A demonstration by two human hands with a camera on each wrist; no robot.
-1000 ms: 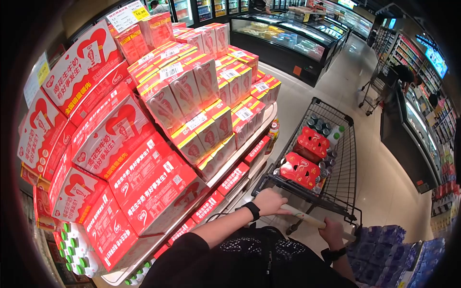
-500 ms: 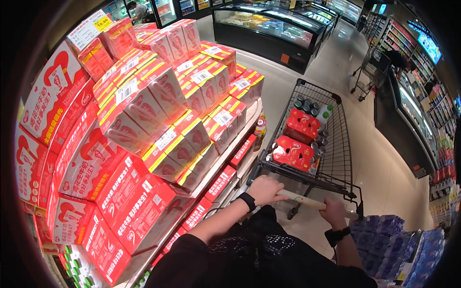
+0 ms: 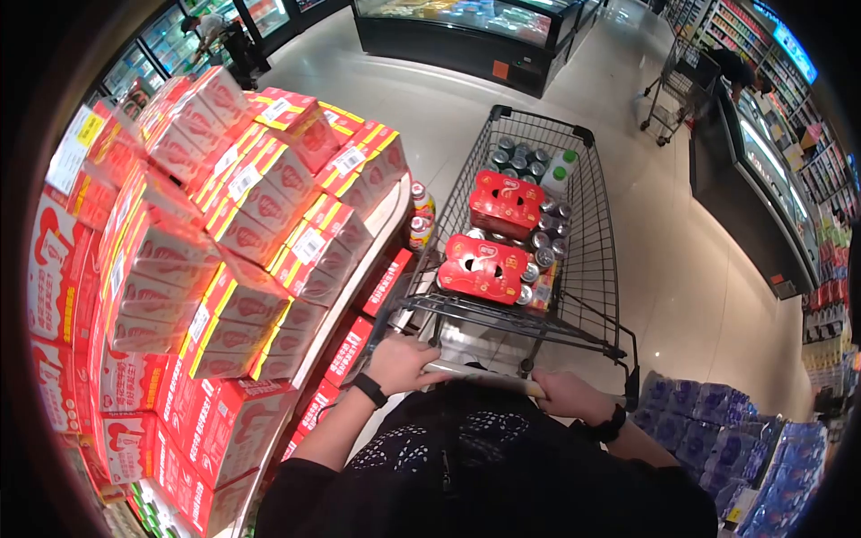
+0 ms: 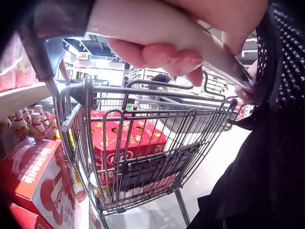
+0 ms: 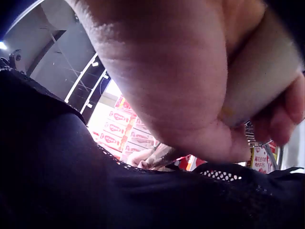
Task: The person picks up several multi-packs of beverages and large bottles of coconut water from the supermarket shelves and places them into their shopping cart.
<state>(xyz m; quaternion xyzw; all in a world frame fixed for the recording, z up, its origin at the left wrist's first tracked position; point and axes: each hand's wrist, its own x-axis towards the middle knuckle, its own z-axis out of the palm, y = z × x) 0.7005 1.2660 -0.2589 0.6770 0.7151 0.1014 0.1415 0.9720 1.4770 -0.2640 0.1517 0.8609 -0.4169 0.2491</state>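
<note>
A wire shopping cart [image 3: 587, 269] stands in front of the person. The left hand [image 3: 401, 363] grips the left part of its pale handle [image 3: 475, 369]; in the left wrist view the fingers [image 4: 164, 57] curl under the bar. Farther right, the right hand [image 3: 574, 397] is wrapped round the same handle, and the right wrist view shows its thumb and fingertips about the bar [image 5: 267, 67]. Two red multipacks of cans [image 3: 484, 267] lie in the cart. Silver-topped cans [image 3: 518, 161] and white bottles with green caps [image 3: 558, 172] fill its far end.
Red cartons [image 3: 242, 224] are stacked on a display close along the cart's left. Purple-blue wrapped packs [image 3: 700, 421] stand at the near right. A freezer case [image 3: 457, 40] lies ahead, another counter [image 3: 753, 197] at right. Another cart [image 3: 677, 85] and a person [image 3: 740, 67] are beside it.
The cart has come nearer the body and swung left in view, both hands still on the handle. The display has shifted left and the freezer case up and left.
</note>
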